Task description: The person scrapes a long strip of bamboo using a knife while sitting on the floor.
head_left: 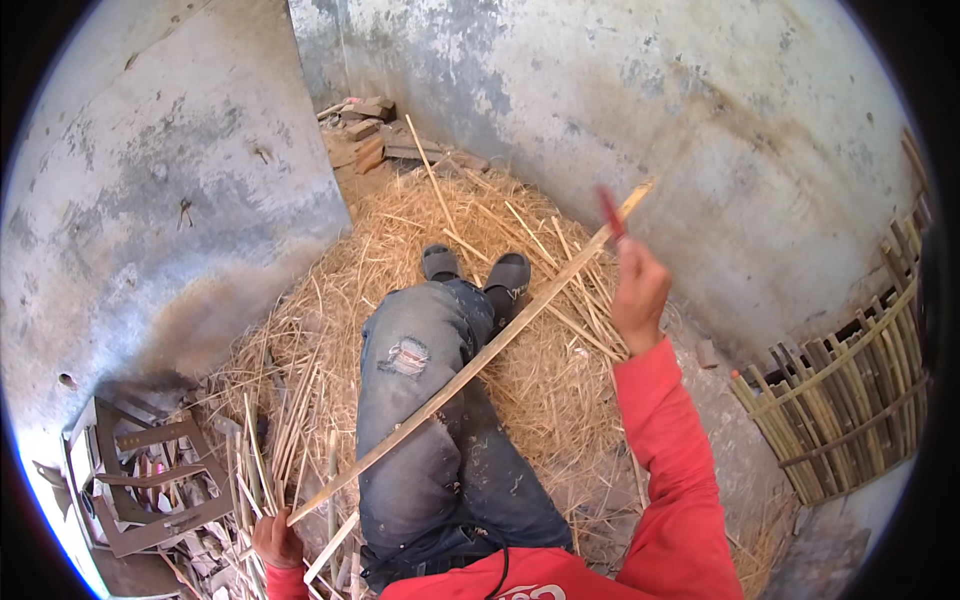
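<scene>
A long split-bamboo strip (470, 372) runs slantwise across my lap, from lower left to upper right. My left hand (277, 540) is closed at its lower end, low on the left. Raised on the right, my right hand (641, 292) grips a short red tool (609, 212), knife-like in shape but blurred by motion. The tool is at the strip's far end, seemingly against it; I cannot tell whether its edge touches. Under the strip are my legs in worn jeans (410, 400), stretched over straw-like shavings (560, 410).
Several thin strips (580, 290) lie beyond my feet, and more stand in a bundle (285, 430) at left. A brown metal frame (165, 480) leans by the left wall. At right stands a slatted bamboo basket (850, 390). Bricks (370, 125) are heaped in the far corner.
</scene>
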`<state>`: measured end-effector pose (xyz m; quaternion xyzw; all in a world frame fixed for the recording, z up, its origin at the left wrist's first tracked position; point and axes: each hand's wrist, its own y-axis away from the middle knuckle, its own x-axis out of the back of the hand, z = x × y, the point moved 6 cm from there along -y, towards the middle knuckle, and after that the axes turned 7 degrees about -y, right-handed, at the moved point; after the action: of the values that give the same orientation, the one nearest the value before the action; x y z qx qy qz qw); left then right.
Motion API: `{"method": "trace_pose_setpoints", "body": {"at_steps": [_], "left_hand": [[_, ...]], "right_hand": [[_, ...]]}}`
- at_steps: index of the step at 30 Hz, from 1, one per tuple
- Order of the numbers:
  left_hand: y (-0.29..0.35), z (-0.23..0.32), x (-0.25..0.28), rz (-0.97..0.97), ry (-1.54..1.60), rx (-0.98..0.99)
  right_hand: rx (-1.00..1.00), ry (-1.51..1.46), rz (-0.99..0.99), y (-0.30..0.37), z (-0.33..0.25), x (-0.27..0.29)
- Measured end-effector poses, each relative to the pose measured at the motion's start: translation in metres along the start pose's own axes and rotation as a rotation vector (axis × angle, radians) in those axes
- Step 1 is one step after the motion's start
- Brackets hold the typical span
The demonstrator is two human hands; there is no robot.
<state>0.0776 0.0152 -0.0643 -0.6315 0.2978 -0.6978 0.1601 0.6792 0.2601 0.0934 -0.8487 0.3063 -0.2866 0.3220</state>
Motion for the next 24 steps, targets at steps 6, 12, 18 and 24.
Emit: {"method": "trace_pose_setpoints", "body": {"at_steps": [6, 12, 18, 24], "left_hand": [[0.002, 0.001, -0.004, -0.043, -0.004, 0.018], [-0.010, 0.015, 0.006, -0.026, -0.031, 0.011], [-0.024, 0.030, 0.011, 0.023, -0.057, 0.024], [-0.054, 0.065, 0.008, -0.062, 0.044, 0.024]], "right_hand": [[0.103, -0.055, -0.074, 0.037, -0.045, -0.022], [0.098, -0.027, -0.026, 0.005, -0.023, -0.008], [0.087, -0.099, -0.241, 0.058, -0.051, -0.032], [0.000, -0.003, -0.024, 0.015, -0.010, -0.002]]}}
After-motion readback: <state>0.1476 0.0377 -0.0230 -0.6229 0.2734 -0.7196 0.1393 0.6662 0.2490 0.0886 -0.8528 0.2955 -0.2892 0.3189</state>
